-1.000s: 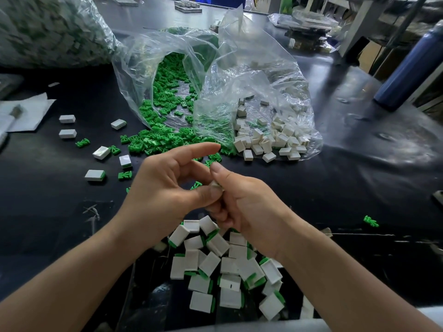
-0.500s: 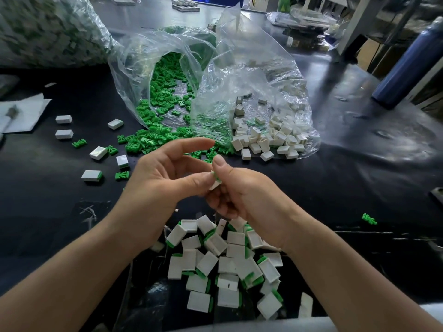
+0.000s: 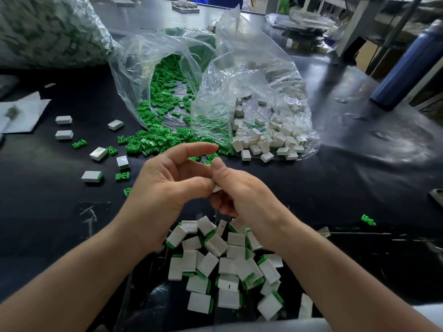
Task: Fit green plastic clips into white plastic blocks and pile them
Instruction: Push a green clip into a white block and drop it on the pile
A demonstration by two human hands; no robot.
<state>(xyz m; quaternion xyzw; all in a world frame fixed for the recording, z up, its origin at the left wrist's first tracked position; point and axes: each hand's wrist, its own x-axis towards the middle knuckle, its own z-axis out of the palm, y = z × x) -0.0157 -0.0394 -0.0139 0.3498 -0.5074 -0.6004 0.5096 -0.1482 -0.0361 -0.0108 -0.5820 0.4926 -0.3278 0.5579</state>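
**Head view**

The left hand (image 3: 167,188) and the right hand (image 3: 244,195) meet above the near part of the black table (image 3: 335,178). Between them they pinch one white block (image 3: 217,188). Only a corner of it shows, with a sliver of green at its upper edge.

- Left hand: the thumb presses the block from the left. The index finger is extended straight above it, clear of it. The other fingers are curled beneath.
- Right hand: the thumb points up and bears on the block from the right. The fingers are curled under it.

Directly below the hands lies the pile of fitted blocks (image 3: 225,267). They are white bodies with green edges, lying in no order.

Beyond the hands, green clips (image 3: 165,97) spill from a clear plastic bag (image 3: 129,75) lying open on its side. Just to the right, empty white blocks (image 3: 271,140) are heaped under more clear plastic. Whether this is one bag or two cannot be told.

To the left of the hands, stray blocks (image 3: 63,134) and stray clips (image 3: 79,144) lie scattered on the table, well apart from the pile. One more green clip (image 3: 368,220) lies alone to the right. A blue bottle (image 3: 407,65) stands at the far right.
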